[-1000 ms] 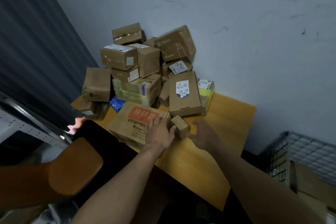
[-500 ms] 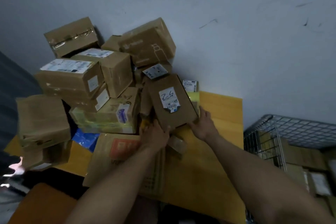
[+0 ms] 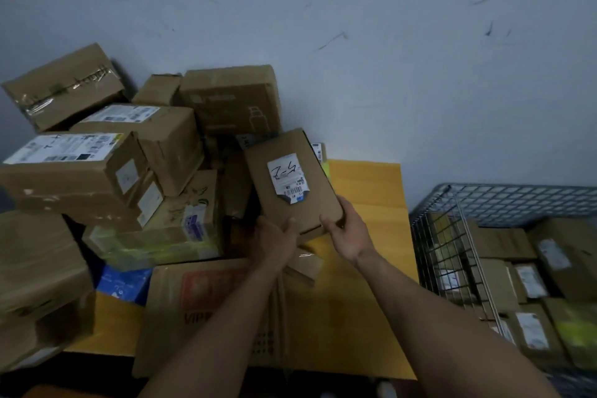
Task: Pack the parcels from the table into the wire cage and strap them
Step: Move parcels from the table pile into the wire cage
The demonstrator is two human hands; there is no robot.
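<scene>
Above the table (image 3: 365,184), the flat labelled parcel (image 3: 290,181) tilts between your hands: left hand (image 3: 274,237) and right hand (image 3: 349,233) grip its near corners, thumbs on top.

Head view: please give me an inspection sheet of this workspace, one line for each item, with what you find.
Surface: yellow table, mostly covered; bare strip at its right side.
Job's things: flat parcel with a white label, tilted; parcel pile against the wall; wire cage at the right, already holding parcels.
Clutter: blue packet at the foot of the pile; small box below the hands, by the wide carton.
Hands: left hand and right hand both grip the flat parcel's near edge.
Cables: nothing seen.
Surroundings: grey scuffed wall behind; dim light.
</scene>
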